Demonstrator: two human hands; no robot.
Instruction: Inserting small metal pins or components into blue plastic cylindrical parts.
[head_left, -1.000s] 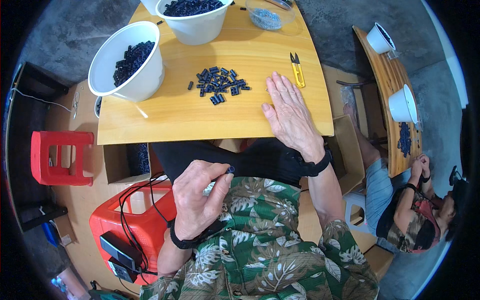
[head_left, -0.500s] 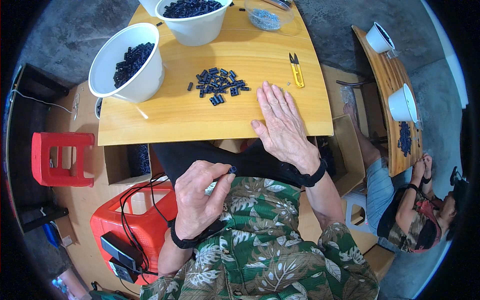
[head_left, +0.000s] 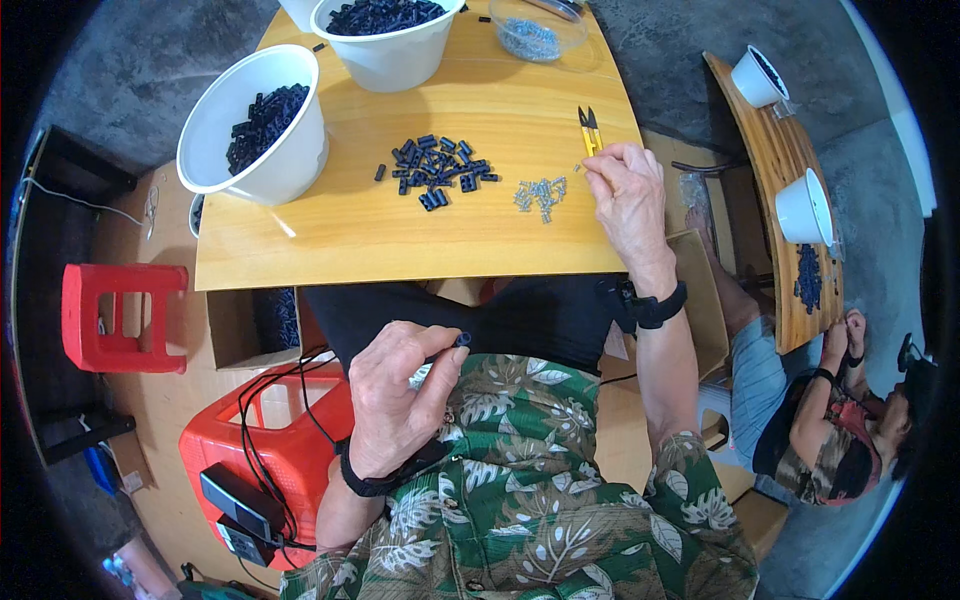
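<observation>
Over my lap, my left hand (head_left: pixel 393 392) pinches a small black plastic connector (head_left: pixel 462 340) between thumb and forefinger. My right hand (head_left: pixel 632 200) is at the right side of the table, its fingers curled and pressed together; whatever they hold, if anything, is hidden. Just beyond it lie yellow thread snips (head_left: pixel 589 130), the handles partly covered by the hand. Left of the right hand is a small pile of silvery metal pieces (head_left: pixel 541 194), perhaps screws, with a few loose ones near the fingertips. Further left lies a loose heap of black connectors (head_left: pixel 432 168).
White tubs of black pieces (head_left: pixel 253 185) (head_left: pixel 390 55) stand at the table's far left. A clear dish (head_left: pixel 530 38) of metal pieces sits at the back. Red stools (head_left: pixel 125 318) and a cabled black box (head_left: pixel 243 500) are left. At right, another person (head_left: pixel 830 430) sits by a wooden table (head_left: pixel 790 200).
My right hand has lifted from lying flat, moved right toward the snips and curled its fingers, uncovering the metal pieces. My left hand stays put with the connector.
</observation>
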